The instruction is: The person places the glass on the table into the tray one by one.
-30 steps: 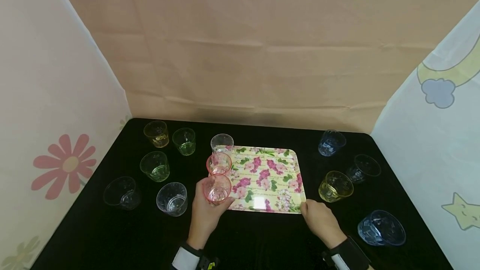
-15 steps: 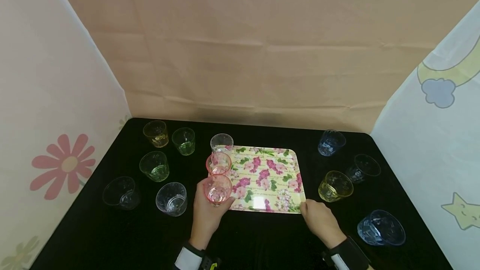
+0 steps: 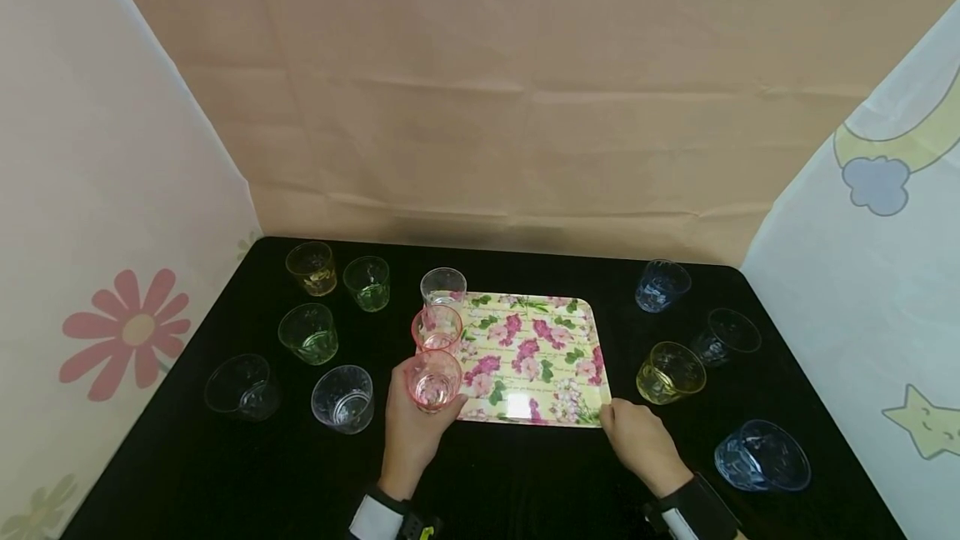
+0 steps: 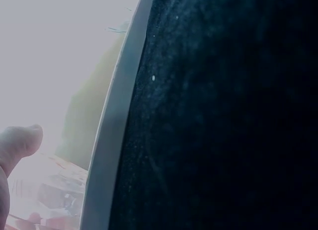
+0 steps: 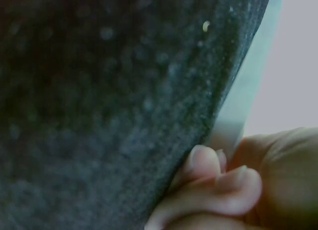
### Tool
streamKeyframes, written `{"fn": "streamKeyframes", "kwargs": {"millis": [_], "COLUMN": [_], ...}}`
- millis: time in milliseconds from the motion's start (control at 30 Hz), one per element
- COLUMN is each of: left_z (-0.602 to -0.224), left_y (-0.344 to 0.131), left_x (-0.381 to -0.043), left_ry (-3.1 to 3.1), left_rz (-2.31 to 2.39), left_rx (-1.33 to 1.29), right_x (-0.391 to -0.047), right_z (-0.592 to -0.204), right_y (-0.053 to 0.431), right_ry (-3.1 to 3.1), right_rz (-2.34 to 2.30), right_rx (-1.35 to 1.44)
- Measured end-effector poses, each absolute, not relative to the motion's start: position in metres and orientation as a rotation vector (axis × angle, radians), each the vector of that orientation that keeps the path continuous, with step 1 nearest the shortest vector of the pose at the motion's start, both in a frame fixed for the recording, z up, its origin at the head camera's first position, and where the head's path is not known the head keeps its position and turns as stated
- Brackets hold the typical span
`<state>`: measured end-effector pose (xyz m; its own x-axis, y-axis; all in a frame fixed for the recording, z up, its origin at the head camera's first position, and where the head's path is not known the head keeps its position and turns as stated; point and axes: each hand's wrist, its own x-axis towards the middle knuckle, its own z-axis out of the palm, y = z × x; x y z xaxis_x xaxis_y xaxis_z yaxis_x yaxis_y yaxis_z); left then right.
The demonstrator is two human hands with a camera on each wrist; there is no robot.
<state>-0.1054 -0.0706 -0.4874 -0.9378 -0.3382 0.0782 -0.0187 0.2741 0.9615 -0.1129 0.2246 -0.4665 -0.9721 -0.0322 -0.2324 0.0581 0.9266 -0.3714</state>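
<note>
My left hand [image 3: 411, 432] grips a pink glass [image 3: 435, 383] at the front left corner of a flowered tray [image 3: 536, 369], fingers on its left side and thumb on its right. Directly behind it, a second pink glass [image 3: 437, 329] and a clear glass [image 3: 443, 283] line up along the tray's left side. In the left wrist view, the thumb [image 4: 22, 140] shows above the faceted glass. My right hand [image 3: 643, 444] holds the tray's front right corner. Curled fingers [image 5: 213, 190] show at the tray's edge in the right wrist view.
On the black table [image 3: 517, 473], several glasses stand left of the tray, among them a green glass [image 3: 309, 335] and a clear one [image 3: 342, 400]. To the right are a yellow glass [image 3: 670, 373], a blue glass [image 3: 761, 457] and others. A brown sheet [image 3: 495, 107] hangs behind.
Both hands keep the same places on the pink glass and the tray. Only a very slight shift of the left wrist shows.
</note>
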Motion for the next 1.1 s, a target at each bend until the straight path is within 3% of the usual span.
{"fn": "streamKeyframes", "kwargs": {"millis": [1100], "left_z": [-0.489], "left_y": [-0.086], "left_x": [-0.097], "left_ry": [-2.222], "left_rz": [-1.938], "left_rx": [0.289], "right_x": [-0.113], "right_z": [-0.467], "right_y": [0.225], "right_ry": [2.835], "right_rz": [-0.548], "right_rx": [0.025]}}
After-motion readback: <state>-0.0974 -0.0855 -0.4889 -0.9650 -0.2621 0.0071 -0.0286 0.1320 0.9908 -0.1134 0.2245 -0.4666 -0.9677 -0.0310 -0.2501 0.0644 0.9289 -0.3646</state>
